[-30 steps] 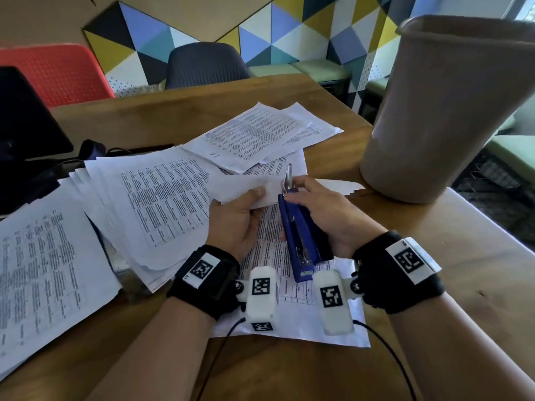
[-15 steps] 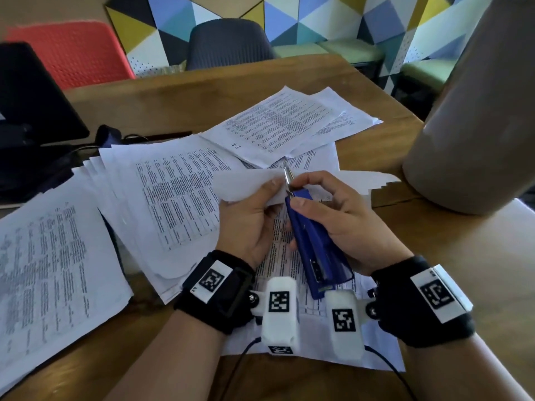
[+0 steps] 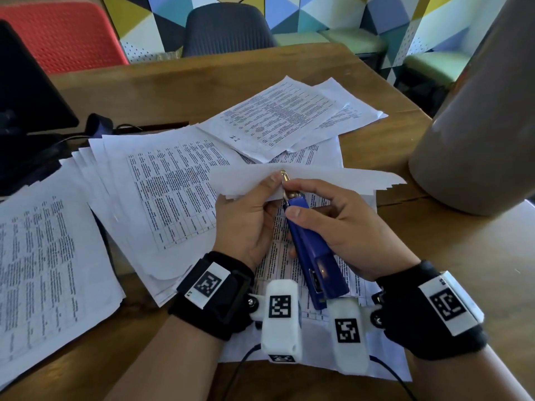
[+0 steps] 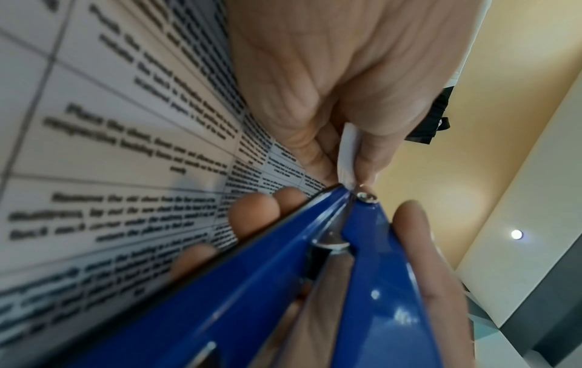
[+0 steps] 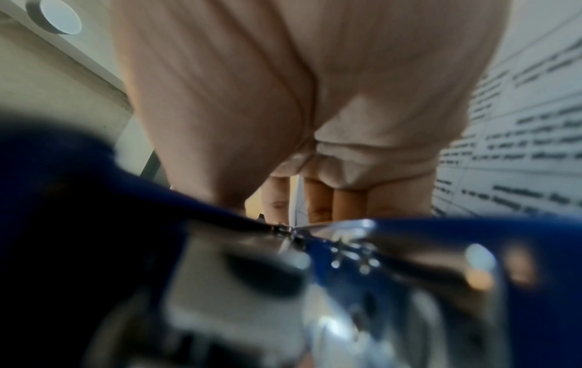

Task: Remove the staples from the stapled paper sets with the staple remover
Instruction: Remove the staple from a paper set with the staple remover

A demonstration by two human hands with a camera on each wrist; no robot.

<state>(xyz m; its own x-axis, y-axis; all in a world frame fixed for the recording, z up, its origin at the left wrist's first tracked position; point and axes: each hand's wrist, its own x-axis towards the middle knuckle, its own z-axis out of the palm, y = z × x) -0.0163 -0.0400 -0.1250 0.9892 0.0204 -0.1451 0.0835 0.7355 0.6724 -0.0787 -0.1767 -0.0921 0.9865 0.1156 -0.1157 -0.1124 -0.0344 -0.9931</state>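
Note:
A stapled paper set (image 3: 333, 179) is held up edge-on above the table. My left hand (image 3: 254, 209) pinches its corner (image 4: 348, 154) between thumb and fingers. A blue staple remover (image 3: 311, 256) with a metal tip (image 3: 285, 180) lies in my right hand (image 3: 333, 221), thumb on its top and fingers curled round it. The metal tip touches the pinched paper corner beside my left thumb. In the left wrist view the blue remover (image 4: 315, 286) runs up to the paper edge. The staple itself is too small to make out.
Several printed sheets (image 3: 173, 195) cover the wooden table (image 3: 202, 79), with another stack (image 3: 278, 117) further back. A tall grey waste bin (image 3: 477, 125) stands at the right. A black monitor (image 3: 26, 96) and cables sit at the left. Chairs stand behind the table.
The view has shifted closer and left. My right hand slid the remover's tip further up into the pinched paper corner, and my left thumb closed in beside it.

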